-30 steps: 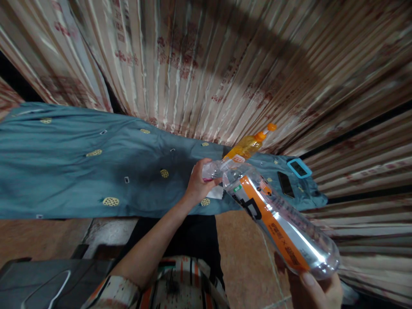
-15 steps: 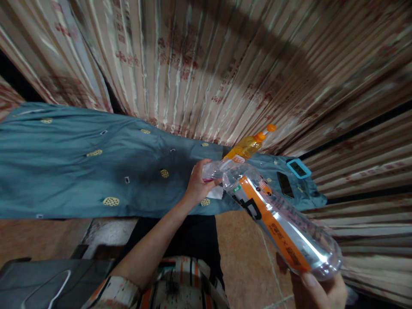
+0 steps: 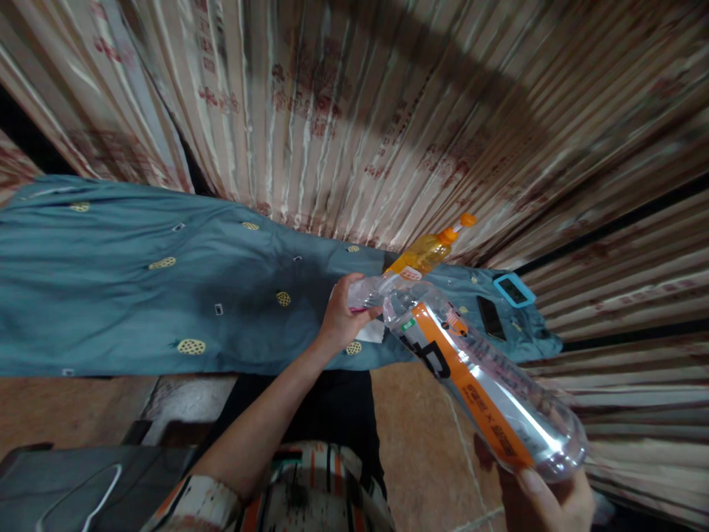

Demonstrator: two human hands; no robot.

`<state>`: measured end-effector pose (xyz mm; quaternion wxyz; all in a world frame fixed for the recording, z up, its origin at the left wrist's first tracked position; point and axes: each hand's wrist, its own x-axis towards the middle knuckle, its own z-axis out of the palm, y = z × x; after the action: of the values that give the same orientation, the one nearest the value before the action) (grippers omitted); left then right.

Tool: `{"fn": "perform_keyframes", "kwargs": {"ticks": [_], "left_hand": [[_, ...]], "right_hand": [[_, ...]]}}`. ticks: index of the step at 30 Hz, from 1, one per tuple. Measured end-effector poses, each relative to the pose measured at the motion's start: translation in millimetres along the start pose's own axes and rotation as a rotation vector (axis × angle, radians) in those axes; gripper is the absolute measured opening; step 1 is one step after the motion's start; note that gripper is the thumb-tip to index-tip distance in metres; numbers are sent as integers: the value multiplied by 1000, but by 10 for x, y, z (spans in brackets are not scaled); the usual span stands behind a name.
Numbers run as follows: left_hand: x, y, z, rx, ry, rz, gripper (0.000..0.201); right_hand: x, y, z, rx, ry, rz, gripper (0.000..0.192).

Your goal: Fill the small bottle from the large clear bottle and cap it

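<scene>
Dark case [image 3: 83, 484], lower left corner: grey, lying flat on the floor, cut off by the picture's bottom edge.

Blue cloth [image 3: 138, 295]: covers a long surface from the far left edge across to the right, its near hem hanging over tiled floor. The left and middle stretch lies bare apart from small printed motifs; ample free room there.

Striped curtain [image 3: 332, 111]: hangs along the cloth's whole far edge, closing off the back.

Left hand [image 3: 340, 318]: closed around the neck end of the clear bottle [image 3: 476, 380], over the cloth's near edge. A white scrap [image 3: 370, 332] lies just under it.

Clear bottle: large, orange-labelled, held tilted, neck toward the cloth, base out over the floor.

Orange bottle [image 3: 424, 253]: just behind the clear bottle's neck, close to the curtain.

Right hand [image 3: 546, 499]: low at the picture's bottom edge, gripping the clear bottle's base from beneath.

Black phone [image 3: 490, 318] and blue-cased phone [image 3: 514, 290]: flat at the cloth's right end, near its edge, crowding that corner.
</scene>
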<state>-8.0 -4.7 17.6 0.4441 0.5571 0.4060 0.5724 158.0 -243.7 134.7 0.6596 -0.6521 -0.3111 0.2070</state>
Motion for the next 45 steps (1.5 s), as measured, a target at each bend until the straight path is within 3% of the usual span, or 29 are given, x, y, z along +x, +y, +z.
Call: {"fn": "perform_keyframes", "kwargs": {"ticks": [26,32,40,45], "left_hand": [[-4,8,0,8,9,-4,66],[1,11,0,2,13,4,66],[-1,18,1,1,14,-11,67],[-2,46,-10,-1,1,-14,65]], "right_hand": [[-12,54,-63,-33,6,-14,77],[-21,37,-61,-38,-25,15,85],[-13,7,-13,-8,13,8,82],[-38,-28,1,-22,-44,6,77]]}}
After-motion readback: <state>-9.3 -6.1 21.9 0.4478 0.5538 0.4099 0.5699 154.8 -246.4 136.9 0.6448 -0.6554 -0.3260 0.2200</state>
